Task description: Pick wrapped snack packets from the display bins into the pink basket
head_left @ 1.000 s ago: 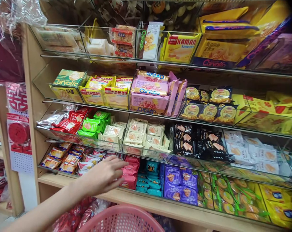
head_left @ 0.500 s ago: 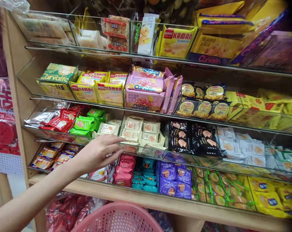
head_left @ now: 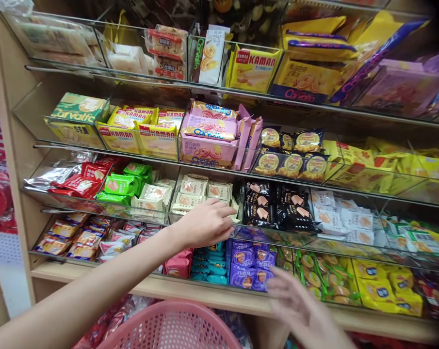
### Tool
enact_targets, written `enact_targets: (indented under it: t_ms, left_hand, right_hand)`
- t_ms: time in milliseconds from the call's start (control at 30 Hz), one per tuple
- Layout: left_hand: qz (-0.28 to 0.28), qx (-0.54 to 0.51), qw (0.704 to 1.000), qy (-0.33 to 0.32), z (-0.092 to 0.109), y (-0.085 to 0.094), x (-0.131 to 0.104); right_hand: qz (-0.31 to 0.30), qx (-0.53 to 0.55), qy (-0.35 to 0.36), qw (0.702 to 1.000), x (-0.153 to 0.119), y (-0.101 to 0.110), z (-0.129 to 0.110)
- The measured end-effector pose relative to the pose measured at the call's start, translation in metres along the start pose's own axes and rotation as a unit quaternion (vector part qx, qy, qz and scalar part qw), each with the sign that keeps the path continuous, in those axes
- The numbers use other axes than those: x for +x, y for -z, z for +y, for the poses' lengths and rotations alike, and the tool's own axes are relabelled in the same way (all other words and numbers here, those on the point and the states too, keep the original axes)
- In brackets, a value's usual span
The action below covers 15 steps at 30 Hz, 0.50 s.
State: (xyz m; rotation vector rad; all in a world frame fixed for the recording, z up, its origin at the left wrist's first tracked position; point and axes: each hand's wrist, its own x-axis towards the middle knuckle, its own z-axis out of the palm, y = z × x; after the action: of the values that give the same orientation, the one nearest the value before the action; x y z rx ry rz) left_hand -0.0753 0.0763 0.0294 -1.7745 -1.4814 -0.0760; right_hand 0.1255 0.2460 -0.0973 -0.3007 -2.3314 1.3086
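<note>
My left hand (head_left: 209,223) is over the front edge of the third shelf down, before the cream-coloured wafer packets (head_left: 192,191) and left of the black packets (head_left: 257,201). Its fingers are loosely bent and a little apart, with nothing visible in them. My right hand (head_left: 295,303), blurred by motion, is at the lower right, in front of the bottom shelf near the purple packets (head_left: 243,257). Its fingers look spread and hold nothing I can see.
A pink perforated basket (head_left: 175,325) stands below the shelves. Clear dividers separate the snacks. Higher up are pink Carvalto packs (head_left: 208,128) and yellow Kaman packs (head_left: 253,68). White packets (head_left: 350,220) lie to the right. Red wrapped goods (head_left: 115,320) sit beneath the wooden ledge (head_left: 201,293).
My left hand has moved right along the shelf, across the cream packets toward the black ones. My right hand has come into view at the lower right. The view has shifted slightly.
</note>
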Motion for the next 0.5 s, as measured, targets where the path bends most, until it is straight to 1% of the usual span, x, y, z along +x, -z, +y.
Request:
enact_targets:
  t_ms: [67,100,167,233,300,367,400,433,467,500]
  left_hand:
    - [0.006,-0.025,1.0,0.001,0.008,-0.001,0.0]
    - [0.007,-0.041,0.999,0.001,0.014,0.0,-0.001]
    - [0.009,-0.076,0.997,0.001,0.031,0.002,-0.008]
    - [0.012,-0.112,0.994,0.006,0.053,0.007,-0.017]
    - [0.016,-0.151,0.988,0.024,0.075,0.013,-0.03]
    - [0.027,-0.18,0.981,0.061,0.092,0.018,-0.044]
    - [0.03,-0.188,0.979,0.079,0.099,0.02,-0.052]
    - [0.01,-0.193,0.977,0.088,0.103,0.02,-0.061]
    - [0.006,-0.195,0.975,0.103,0.105,0.019,-0.071]
    - [0.002,-0.197,0.975,0.102,0.107,0.016,-0.082]
  right_hand:
    - [0.053,-0.08,0.065,0.993,0.03,0.025,-0.026]
    - [0.082,-0.119,0.105,0.984,0.045,0.036,-0.039]
    - [0.129,-0.208,0.186,0.952,0.071,0.054,-0.06]
    - [0.148,-0.287,0.251,0.913,0.093,0.065,-0.073]
    - [0.147,-0.342,0.296,0.88,0.112,0.069,-0.078]
    - [0.136,-0.377,0.322,0.858,0.125,0.068,-0.078]
    - [0.128,-0.39,0.329,0.85,0.13,0.066,-0.078]
    - [0.121,-0.401,0.334,0.845,0.134,0.064,-0.078]
    - [0.116,-0.409,0.337,0.84,0.137,0.062,-0.078]
    - [0.113,-0.418,0.338,0.836,0.139,0.059,-0.078]
